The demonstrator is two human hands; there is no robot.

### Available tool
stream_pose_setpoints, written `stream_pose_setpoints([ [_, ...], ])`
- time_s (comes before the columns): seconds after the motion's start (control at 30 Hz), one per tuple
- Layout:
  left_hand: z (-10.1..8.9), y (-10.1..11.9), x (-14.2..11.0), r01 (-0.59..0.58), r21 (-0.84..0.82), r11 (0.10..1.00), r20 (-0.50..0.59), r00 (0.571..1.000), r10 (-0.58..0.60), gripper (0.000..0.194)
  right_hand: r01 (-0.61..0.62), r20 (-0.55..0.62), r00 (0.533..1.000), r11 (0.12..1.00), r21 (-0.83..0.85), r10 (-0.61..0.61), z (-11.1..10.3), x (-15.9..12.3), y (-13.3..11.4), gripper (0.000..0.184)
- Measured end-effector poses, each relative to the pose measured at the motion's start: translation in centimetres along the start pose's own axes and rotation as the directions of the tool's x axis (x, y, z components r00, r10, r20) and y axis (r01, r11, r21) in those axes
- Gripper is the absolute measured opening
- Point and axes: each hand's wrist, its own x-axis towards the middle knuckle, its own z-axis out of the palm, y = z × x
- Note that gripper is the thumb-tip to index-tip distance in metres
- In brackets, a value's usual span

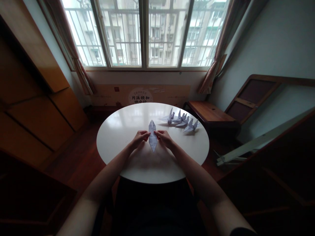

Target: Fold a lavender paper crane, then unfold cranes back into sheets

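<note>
Between my two hands is a folded piece of pale origami paper [153, 141], long and diamond-shaped, with a slit at its far tip. It is held a little above the white round table [110, 144]. My left hand [140, 137] pinches its left edge near the middle. At the same height on the right edge, my right hand [164, 136] grips it between thumb and fingers. The other fingers of both hands are curled and partly hidden. Several finished paper cranes [190, 125] stand in a cluster on the table's far right side.
A wooden bench [209, 112] stands behind the table on the right. A printed cardboard box [167, 95] lies under the barred window [162, 36]. Wooden cabinets [36, 121] line the left wall, and a pale board [241, 152] leans at the right.
</note>
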Motion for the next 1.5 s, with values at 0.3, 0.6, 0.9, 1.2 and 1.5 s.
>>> stream_pose_setpoints([
  [0.3, 0.4, 0.7, -0.6, 0.094, 0.014, 0.995, 0.102, 0.99, -0.095, 0.046, 0.055, -0.152, 0.987, 0.998, 0.04, -0.048, -0.1, 0.5, 0.2, 0.044],
  [0.6, 0.3, 0.7, -0.5, 0.097, 0.019, 0.995, 0.101, 0.99, -0.098, 0.045, 0.061, -0.218, 0.974, 0.998, 0.034, -0.053, 0.2, 0.3, -0.2, 0.046],
  [0.9, 0.5, 0.9, -1.0, 0.147, -0.066, 0.987, 0.234, 0.964, -0.128, 0.043, -0.009, -0.073, 0.997, 0.998, 0.068, 0.014, 0.4, -0.1, -0.3, 0.045],
  [1.2, 0.6, 0.1, -0.8, 0.183, -0.059, 0.981, 0.17, 0.97, -0.171, 0.046, 0.024, -0.071, 0.997, 0.999, 0.023, -0.022, 1.0, -0.7, -0.4, 0.044],
  [1.5, 0.5, 0.9, -0.6, 0.074, 0.074, 0.995, 0.152, 0.985, -0.085, 0.044, 0.035, -0.24, 0.971, 0.995, 0.091, -0.012, 1.0, -0.1, -0.4, 0.044],
])
